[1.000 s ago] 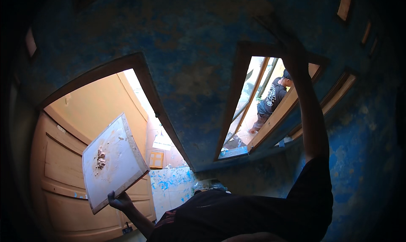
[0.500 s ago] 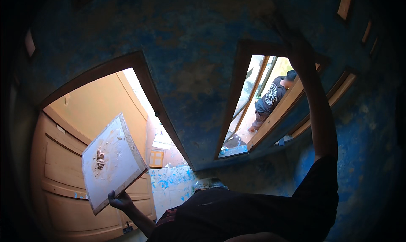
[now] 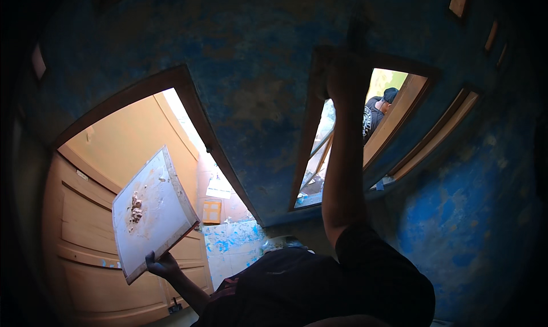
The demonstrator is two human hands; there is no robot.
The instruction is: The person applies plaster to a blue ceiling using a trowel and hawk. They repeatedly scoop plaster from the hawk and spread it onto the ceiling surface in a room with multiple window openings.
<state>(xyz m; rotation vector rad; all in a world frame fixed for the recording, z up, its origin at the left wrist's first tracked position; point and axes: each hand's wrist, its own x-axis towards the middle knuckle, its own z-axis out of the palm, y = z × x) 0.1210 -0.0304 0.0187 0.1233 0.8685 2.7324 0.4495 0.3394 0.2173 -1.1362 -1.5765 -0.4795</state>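
Note:
My left hand (image 3: 161, 263) grips the lower edge of a tilted white board (image 3: 153, 213), which carries a small lumpy heap of pale brown paste (image 3: 136, 207) and smears. My right hand (image 3: 341, 75) is raised against the mottled blue wall (image 3: 257, 127), over the top of the window frame. It is closed round a dark tool (image 3: 357, 33), too shadowed to make out clearly, which points up along the wall. My right forearm crosses in front of the window opening.
An open wooden door (image 3: 80, 230) stands at left beside a doorway, with a small orange-tan square item (image 3: 212, 212) on the tiled floor (image 3: 224, 257). Through the window, past its wooden frame (image 3: 394, 118), another person (image 3: 374, 113) in dark clothing bends over.
My right arm and hand have swung left across the window, the tool now more upright on the wall. The board in my left hand has shifted only slightly.

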